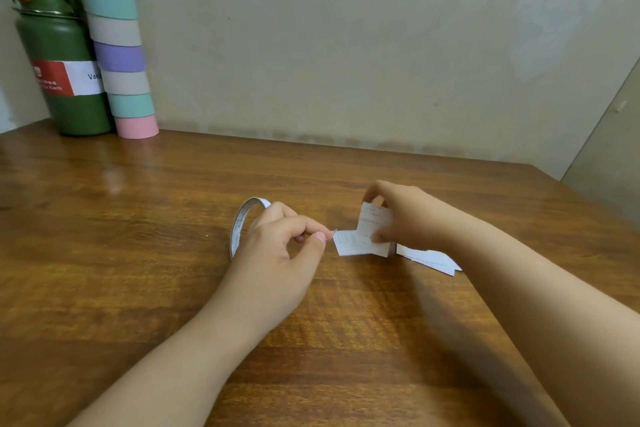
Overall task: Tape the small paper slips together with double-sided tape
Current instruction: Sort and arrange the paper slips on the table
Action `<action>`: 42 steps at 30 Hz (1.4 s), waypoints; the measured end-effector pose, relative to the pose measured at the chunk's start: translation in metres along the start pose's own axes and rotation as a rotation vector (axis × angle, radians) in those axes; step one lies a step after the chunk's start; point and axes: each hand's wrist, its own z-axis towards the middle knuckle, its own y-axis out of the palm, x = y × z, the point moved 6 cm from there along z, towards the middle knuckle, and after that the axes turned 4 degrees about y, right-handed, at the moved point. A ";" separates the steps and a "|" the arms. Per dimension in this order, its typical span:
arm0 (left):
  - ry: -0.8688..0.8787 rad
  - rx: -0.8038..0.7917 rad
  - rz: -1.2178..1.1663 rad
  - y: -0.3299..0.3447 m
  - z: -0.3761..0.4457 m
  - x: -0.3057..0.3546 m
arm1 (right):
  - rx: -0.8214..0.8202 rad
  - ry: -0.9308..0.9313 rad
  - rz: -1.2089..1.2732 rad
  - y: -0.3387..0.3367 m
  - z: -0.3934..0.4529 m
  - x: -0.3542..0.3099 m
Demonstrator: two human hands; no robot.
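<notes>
both hands mid-table, working tape and paper slips

left hand [277, 246] has the tape roll [240, 229] looped round its fingers, thumb and forefinger pinching a tiny tape bit at the slips' edge. right hand [405, 215] grips the folded slips [363, 236] just above the wooden table [138, 218]; more slips [429, 258] lie beneath its wrist.

A dark green flask [64, 55] with a red and white label and an orange button on its lid stands at the far left corner of the wooden worktop [138, 253]; just beside it rises a tall tube [117, 45] banded purple, teal, grey and pink; a pale patterned wall [346, 45] runs behind.
</notes>
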 end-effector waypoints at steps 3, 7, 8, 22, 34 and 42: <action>0.007 0.011 -0.002 -0.001 0.000 0.001 | 0.115 -0.039 0.148 -0.016 -0.022 0.008; 0.005 0.002 0.010 0.001 0.001 0.002 | -0.190 -0.014 0.704 0.002 -0.058 0.009; 0.003 -0.004 0.017 0.002 0.001 0.001 | -0.229 -0.002 0.704 0.011 -0.063 0.009; -0.049 -0.103 -0.201 0.008 -0.001 0.007 | 0.317 -0.179 0.114 0.032 -0.076 0.003; 0.018 -0.252 -0.164 0.019 -0.004 0.014 | 0.255 -0.462 0.813 0.022 -0.095 -0.019; 0.025 -0.248 -0.157 0.018 -0.005 0.014 | 0.277 -0.464 0.857 0.016 -0.099 -0.020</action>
